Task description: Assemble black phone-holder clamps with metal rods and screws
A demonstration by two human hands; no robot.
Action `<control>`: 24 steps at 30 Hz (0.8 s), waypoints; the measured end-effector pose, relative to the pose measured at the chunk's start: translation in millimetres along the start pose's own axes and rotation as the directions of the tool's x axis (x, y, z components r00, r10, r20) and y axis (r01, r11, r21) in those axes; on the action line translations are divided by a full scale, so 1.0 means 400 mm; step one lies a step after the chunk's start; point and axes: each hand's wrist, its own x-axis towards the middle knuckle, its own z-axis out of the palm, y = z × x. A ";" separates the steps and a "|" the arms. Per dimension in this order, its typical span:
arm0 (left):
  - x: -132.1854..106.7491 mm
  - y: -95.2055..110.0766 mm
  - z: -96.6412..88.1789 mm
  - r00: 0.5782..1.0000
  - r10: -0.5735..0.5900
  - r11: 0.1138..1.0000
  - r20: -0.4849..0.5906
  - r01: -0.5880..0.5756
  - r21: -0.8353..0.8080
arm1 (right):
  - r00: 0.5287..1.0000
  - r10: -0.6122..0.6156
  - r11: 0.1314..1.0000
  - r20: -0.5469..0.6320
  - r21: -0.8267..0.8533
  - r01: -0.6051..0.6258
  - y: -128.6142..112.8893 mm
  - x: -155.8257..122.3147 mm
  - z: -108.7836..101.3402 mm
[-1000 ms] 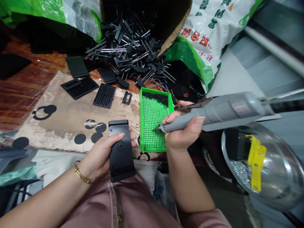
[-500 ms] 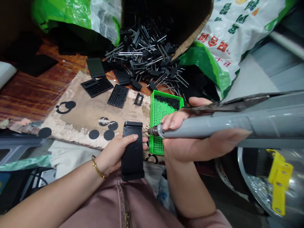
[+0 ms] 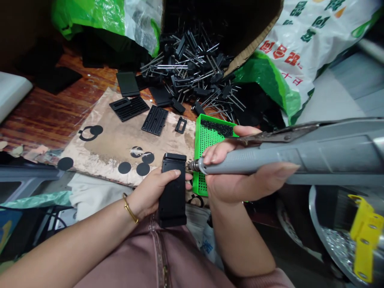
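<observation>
My left hand [image 3: 163, 188] is closed round a black rectangular plastic holder [image 3: 173, 198] with raised ends, its thumb lying across the face. My right hand [image 3: 237, 172] grips a grey electric screwdriver [image 3: 270, 154] with a metal lever along its top. The screwdriver lies level, and its bit end is right beside the holder's right edge; I cannot tell whether they touch. Behind the screwdriver's nose stands a green perforated tray [image 3: 198, 152] with many small black screws [image 3: 218, 128] at its far end.
Worn cardboard [image 3: 114, 140] carries ribbed black plates [image 3: 154, 120], a small black frame [image 3: 181, 125] and black discs [image 3: 143, 169]. Black parts with metal rods [image 3: 192, 68] spill from a carton behind. A printed sack [image 3: 288, 52] stands at the back right, a metal bowl [image 3: 318, 224] at the lower right.
The whole view has shifted slightly, so the scene sits further right. The screwdriver's bit has come closer to the holder's right edge. Both grips are unchanged.
</observation>
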 end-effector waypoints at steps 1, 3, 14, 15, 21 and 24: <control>0.000 0.000 0.000 1.000 -0.001 1.000 0.002 0.001 -0.004 | 1.000 0.009 1.000 -0.008 0.006 -0.009 0.001 -0.002 0.000; 0.001 0.002 0.002 1.000 -0.012 1.000 -0.002 0.012 -0.003 | 0.999 0.019 1.000 -0.028 0.016 -0.018 0.005 -0.004 0.001; 0.002 0.000 0.003 0.999 0.022 1.000 -0.034 -0.022 0.000 | 1.000 -0.013 1.000 0.012 0.021 0.013 0.018 -0.004 0.002; 0.002 -0.002 0.003 0.999 0.033 0.999 -0.035 -0.033 0.003 | 0.999 -0.021 1.000 0.030 0.022 0.021 0.019 -0.004 0.001; 0.000 -0.009 0.002 0.998 0.060 0.998 0.008 -0.061 0.029 | 0.993 -0.051 0.997 0.111 0.071 0.043 0.019 -0.005 -0.009; 0.000 -0.010 0.000 0.998 0.060 0.997 0.009 -0.061 0.048 | 0.994 -0.030 0.999 0.102 0.037 0.026 0.020 -0.013 -0.009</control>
